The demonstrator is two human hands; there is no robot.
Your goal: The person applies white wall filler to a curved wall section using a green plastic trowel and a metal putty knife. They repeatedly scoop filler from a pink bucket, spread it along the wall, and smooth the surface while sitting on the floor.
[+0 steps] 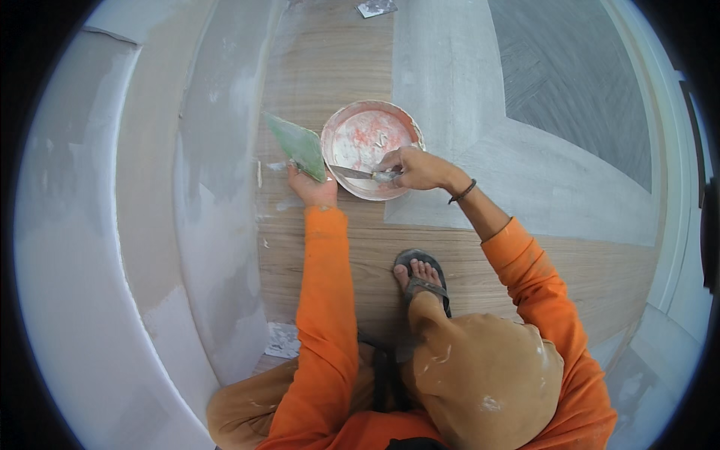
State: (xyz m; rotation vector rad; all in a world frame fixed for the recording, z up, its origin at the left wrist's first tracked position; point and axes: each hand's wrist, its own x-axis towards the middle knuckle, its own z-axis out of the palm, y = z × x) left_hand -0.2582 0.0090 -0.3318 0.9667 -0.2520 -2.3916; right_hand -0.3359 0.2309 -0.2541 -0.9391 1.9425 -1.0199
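Note:
My left hand [316,190] is closed on a green, roughly diamond-shaped flat plate [295,142], held tilted at the left side of a round pinkish tub [415,124]. Whitish paste [365,142] with reddish streaks covers the inside of the tub. Over the tub's near part, my right hand [421,168] grips a putty knife [352,173] by its handle. The metal blade points left across the rim, its tip close to the lower end of the green plate. Whether blade and plate touch, I cannot tell.
On the left stands a wall [217,142] with white filler patches. The floor has wood-look boards [322,67], grey strips [442,67] and a dark grey area [574,82]. A small stained piece [376,8] lies at the far edge. My sandalled foot [422,276] rests nearer than the tub.

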